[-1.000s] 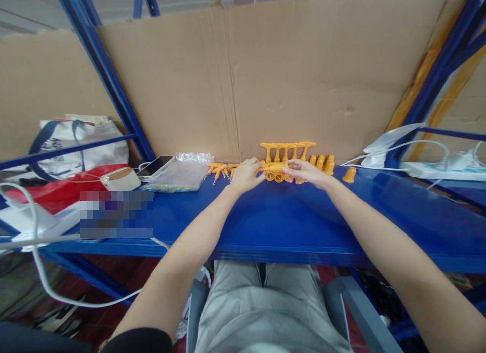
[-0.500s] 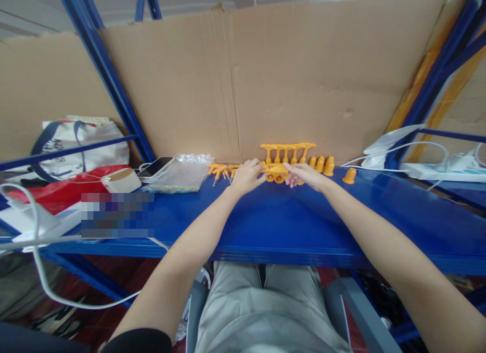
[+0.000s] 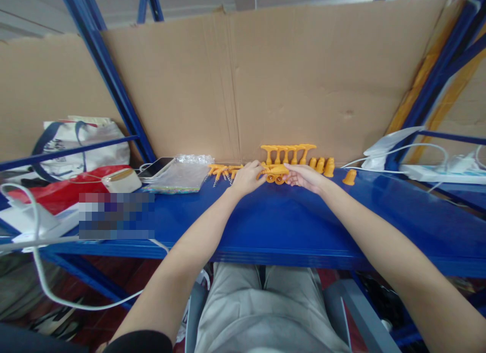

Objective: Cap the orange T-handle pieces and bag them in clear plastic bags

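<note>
Near the back of the blue shelf my left hand (image 3: 247,179) bends its fingers round the left end of a yellow-orange plastic piece (image 3: 276,168). At that piece's right end, my right hand (image 3: 304,178) pinches it between thumb and fingers. Its exact kind is partly hidden by my fingers. Just in front and below lie round yellow sleeves with open ends (image 3: 280,179). Several T-shaped yellow handles (image 3: 288,148) stand behind in a row against the cardboard. Left of my left hand are yellow corkscrew pieces with metal spirals (image 3: 218,170).
Several yellow bell-shaped sleeves (image 3: 328,166) stand to the right, one (image 3: 350,177) apart from them. A clear plastic bag (image 3: 180,175) and a phone (image 3: 157,167) lie left. Cardboard (image 3: 304,74) closes the back. White cables and a power strip (image 3: 444,173) are far right.
My right hand's fingers have shifted slightly round the yellow piece, which stays between both hands. My left hand is almost unmoved.
</note>
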Action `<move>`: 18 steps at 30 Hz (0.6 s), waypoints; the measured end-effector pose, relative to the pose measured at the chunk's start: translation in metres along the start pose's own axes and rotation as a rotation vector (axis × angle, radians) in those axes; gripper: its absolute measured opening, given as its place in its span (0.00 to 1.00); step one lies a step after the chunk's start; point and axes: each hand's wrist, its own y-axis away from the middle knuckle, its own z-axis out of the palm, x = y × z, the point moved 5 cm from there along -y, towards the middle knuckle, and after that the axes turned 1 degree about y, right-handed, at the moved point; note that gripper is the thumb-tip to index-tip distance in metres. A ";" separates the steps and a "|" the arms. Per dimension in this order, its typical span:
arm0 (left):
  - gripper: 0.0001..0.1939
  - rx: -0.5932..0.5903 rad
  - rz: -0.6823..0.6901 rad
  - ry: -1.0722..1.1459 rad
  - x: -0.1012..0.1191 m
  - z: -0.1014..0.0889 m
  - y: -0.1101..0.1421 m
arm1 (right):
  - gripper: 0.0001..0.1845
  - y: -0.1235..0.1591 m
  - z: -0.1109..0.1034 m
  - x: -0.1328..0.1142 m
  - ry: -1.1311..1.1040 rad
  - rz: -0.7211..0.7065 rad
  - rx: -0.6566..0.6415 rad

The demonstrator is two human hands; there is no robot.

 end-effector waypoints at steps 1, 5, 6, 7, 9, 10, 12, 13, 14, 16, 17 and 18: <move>0.08 -0.003 -0.001 0.004 0.000 0.000 0.000 | 0.15 0.000 0.000 0.000 -0.006 0.006 0.005; 0.10 -0.002 0.020 0.047 -0.002 0.002 0.001 | 0.14 0.000 0.002 0.000 -0.059 0.018 0.024; 0.10 0.000 0.027 0.065 -0.002 0.003 0.001 | 0.13 0.000 0.002 0.000 -0.074 0.021 0.031; 0.12 0.002 0.032 0.084 -0.003 0.004 0.001 | 0.13 0.000 0.002 0.000 -0.085 0.028 0.039; 0.13 0.004 0.041 0.120 -0.005 0.006 0.001 | 0.14 0.001 0.003 0.000 -0.098 0.043 0.058; 0.13 0.005 0.046 0.136 -0.005 0.007 0.001 | 0.14 0.001 0.003 -0.001 -0.102 0.049 0.064; 0.12 0.007 0.063 0.160 -0.006 0.008 0.001 | 0.15 0.002 0.004 -0.001 -0.112 0.057 0.077; 0.12 0.010 0.072 0.171 -0.006 0.008 0.000 | 0.15 0.003 0.004 -0.001 -0.117 0.060 0.084; 0.11 0.015 0.080 0.181 -0.006 0.008 0.000 | 0.16 0.003 0.004 -0.002 -0.120 0.061 0.091; 0.10 0.029 0.091 0.195 -0.007 0.008 -0.001 | 0.16 0.003 0.004 -0.002 -0.118 0.056 0.094; 0.09 0.036 0.095 0.199 -0.007 0.008 -0.001 | 0.16 0.003 0.004 -0.003 -0.115 0.051 0.091; 0.09 0.042 0.098 0.201 -0.007 0.008 -0.001 | 0.16 0.003 0.004 -0.003 -0.112 0.048 0.086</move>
